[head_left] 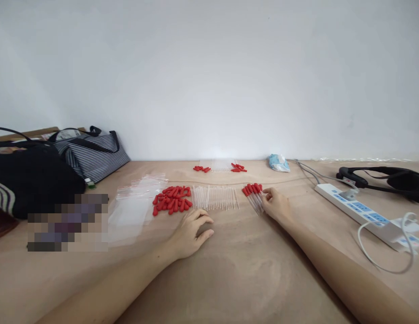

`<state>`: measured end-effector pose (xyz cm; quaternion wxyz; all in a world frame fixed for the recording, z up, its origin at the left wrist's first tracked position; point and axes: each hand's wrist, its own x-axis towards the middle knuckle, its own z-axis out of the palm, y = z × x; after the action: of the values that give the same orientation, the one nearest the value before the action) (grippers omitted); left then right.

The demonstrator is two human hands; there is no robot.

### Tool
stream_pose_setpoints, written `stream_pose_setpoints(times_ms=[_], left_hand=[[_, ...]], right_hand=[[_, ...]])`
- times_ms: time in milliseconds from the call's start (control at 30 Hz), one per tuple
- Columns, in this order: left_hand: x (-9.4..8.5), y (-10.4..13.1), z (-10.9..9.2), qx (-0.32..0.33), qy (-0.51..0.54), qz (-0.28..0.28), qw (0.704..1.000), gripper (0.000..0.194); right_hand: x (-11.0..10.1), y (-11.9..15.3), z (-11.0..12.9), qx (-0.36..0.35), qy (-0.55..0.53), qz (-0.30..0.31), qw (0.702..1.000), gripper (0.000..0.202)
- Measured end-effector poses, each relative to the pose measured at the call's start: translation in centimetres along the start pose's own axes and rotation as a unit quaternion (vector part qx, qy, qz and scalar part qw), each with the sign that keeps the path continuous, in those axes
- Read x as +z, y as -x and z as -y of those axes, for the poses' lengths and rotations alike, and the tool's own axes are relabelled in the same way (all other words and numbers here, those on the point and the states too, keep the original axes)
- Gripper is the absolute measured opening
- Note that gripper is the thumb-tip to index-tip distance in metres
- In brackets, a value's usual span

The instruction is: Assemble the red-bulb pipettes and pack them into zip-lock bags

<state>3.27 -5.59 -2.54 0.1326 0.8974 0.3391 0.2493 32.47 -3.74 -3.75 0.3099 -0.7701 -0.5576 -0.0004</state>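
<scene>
Pale wood-toned surface [229, 274] stretches in front of the row of clear tubes [216, 198]. Just nearer than that row's left end is the left hand [192, 235], its grip spread, thumb apart from the curved fingers and nothing seen between them. Right of the row, the right hand [277, 204] meets the outermost of the red-capped tubes [254, 198], which lie slanted side by side; whether its grip pinches that one or only rests against it, I cannot tell.

To handle this well, I would hold the tube lightly by its body just below the cap, match its slant to its neighbours, and let go without nudging them. A gentle push with the fingertips should even up the caps.

Left of the row sit the loose red bulbs [175, 198], with clear plastic bags [130, 213] beyond them. Well right of it is a power strip [359, 211]. Behind the row lie more red pieces [239, 168] and, farther right, a crumpled blue mask [278, 163].
</scene>
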Motion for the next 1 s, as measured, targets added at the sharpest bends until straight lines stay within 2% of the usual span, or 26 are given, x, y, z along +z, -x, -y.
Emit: stream_pose_setpoints(times_ms=[167, 300, 433, 533, 633, 767, 867, 1000], left_hand=[[0.1, 0.1, 0.1, 0.007, 0.002, -0.009, 1.000, 0.015], [-0.4, -0.1, -0.5, 0.005, 0.003, 0.001, 1.000, 0.015], [-0.7, -0.1, -1.1, 0.000, 0.000, 0.006, 1.000, 0.016], [-0.6, 0.0, -1.0, -0.006, -0.015, -0.001, 1.000, 0.014], [-1.0, -0.2, 0.0, -0.036, -0.095, -0.045, 0.994, 0.011], [-2.6, -0.8, 2.2, -0.128, -0.250, -0.126, 0.951, 0.016], [-3.7, -0.9, 3.3, -0.175, -0.314, -0.126, 0.925, 0.025], [-4.2, -0.5, 3.6, -0.165, -0.344, -0.097, 0.919, 0.029]], right_hand=[[-0.1, 0.1, -0.1, -0.021, 0.011, -0.003, 1.000, 0.022], [0.1, 0.5, 1.2, -0.075, 0.008, -0.032, 0.997, 0.022], [1.1, 0.8, 4.4, -0.131, 0.055, 0.015, 0.990, 0.025], [2.0, 0.4, 6.7, -0.105, 0.132, 0.070, 0.983, 0.030], [2.5, -0.4, 7.9, -0.083, 0.183, 0.106, 0.974, 0.031], [2.9, -0.7, 8.1, -0.089, 0.195, 0.103, 0.971, 0.030], [2.8, -0.5, 7.9, -0.095, 0.202, 0.091, 0.971, 0.031], [2.1, 0.8, 7.4, -0.155, 0.175, 0.024, 0.972, 0.029]])
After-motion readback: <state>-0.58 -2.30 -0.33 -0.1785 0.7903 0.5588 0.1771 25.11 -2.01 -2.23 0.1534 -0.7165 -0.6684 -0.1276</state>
